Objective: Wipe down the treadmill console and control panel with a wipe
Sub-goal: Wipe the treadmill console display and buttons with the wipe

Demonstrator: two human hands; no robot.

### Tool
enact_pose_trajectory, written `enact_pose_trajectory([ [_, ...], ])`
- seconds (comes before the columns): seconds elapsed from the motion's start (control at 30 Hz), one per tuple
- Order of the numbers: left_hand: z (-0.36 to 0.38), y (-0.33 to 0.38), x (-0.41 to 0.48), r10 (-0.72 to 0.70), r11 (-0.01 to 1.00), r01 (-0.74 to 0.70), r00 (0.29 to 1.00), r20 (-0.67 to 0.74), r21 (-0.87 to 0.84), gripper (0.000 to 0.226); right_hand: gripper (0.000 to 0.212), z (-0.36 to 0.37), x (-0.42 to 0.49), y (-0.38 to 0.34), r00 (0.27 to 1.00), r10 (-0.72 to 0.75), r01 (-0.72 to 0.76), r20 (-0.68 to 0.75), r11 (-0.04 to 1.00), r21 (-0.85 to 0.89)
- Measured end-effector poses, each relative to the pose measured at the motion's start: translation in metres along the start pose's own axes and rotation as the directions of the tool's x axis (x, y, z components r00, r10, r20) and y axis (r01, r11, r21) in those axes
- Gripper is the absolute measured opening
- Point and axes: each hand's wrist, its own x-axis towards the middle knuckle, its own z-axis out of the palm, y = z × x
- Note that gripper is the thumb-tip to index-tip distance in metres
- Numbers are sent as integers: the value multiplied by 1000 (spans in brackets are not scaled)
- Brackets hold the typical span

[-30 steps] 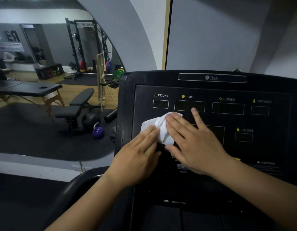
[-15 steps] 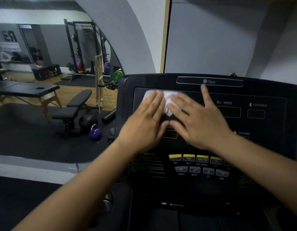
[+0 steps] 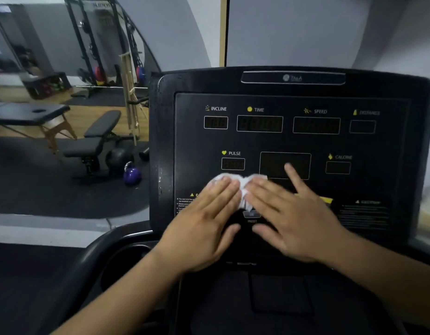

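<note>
The black treadmill console (image 3: 291, 97) fills the right of the head view, with dark display windows labelled INCLINE, TIME, SPEED, DISTANCE, PULSE and CALORIE. A crumpled white wipe (image 3: 243, 184) lies flat against the lower middle of the panel, just under the PULSE window. My left hand (image 3: 204, 228) and my right hand (image 3: 289, 213) both press on it with flat, spread fingers, side by side. The hands cover most of the button rows; one grey button and a strip of yellow show beside them.
To the left the gym floor shows a black weight bench (image 3: 95, 141), a purple kettlebell (image 3: 132, 175), a black massage table (image 3: 28, 114) and a squat rack (image 3: 100, 44) at the back. The treadmill's left handrail (image 3: 93, 259) curves below the console. A grey wall stands behind.
Both hands have slid the wipe down from the top row of displays to the lower middle of the panel, uncovering the INCLINE and TIME windows and covering the buttons.
</note>
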Motion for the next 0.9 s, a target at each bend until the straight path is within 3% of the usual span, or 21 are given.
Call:
enact_pose_trajectory([
  [0.27, -38, -28, 112, -106, 991, 116, 983, -150, 59, 66, 60, -36, 70, 70, 961, 267, -267, -74, 964, 4],
  [0.37, -17, -3, 72, -84, 996, 86, 989, -117, 6, 62, 58, -20, 33, 40, 960, 247, -239, -131, 968, 72],
  [0.5, 17, 37, -2, -29, 1000, 29, 999, -46, -2, 63, 58, 6, -34, -10, 989, 142, -136, -46, 985, 107],
  [0.57, 18, 36, 1, -36, 999, 36, 998, -59, 6, 63, 57, 7, -35, -4, 988, 145, -140, -43, 984, 114],
  [0.67, 2, 17, 60, -71, 997, 74, 993, -96, 28, 63, 56, -7, 6, 35, 965, 252, -246, -73, 966, 78],
  [0.8, -27, -4, 149, -130, 989, 142, 972, -194, 50, 61, 55, -32, 56, 83, 880, 462, -451, -110, 886, 108],
  [0.9, -20, 6, 151, -133, 990, 141, 971, -199, 23, 59, 56, -31, 51, 77, 857, 499, -479, -129, 863, 159],
])
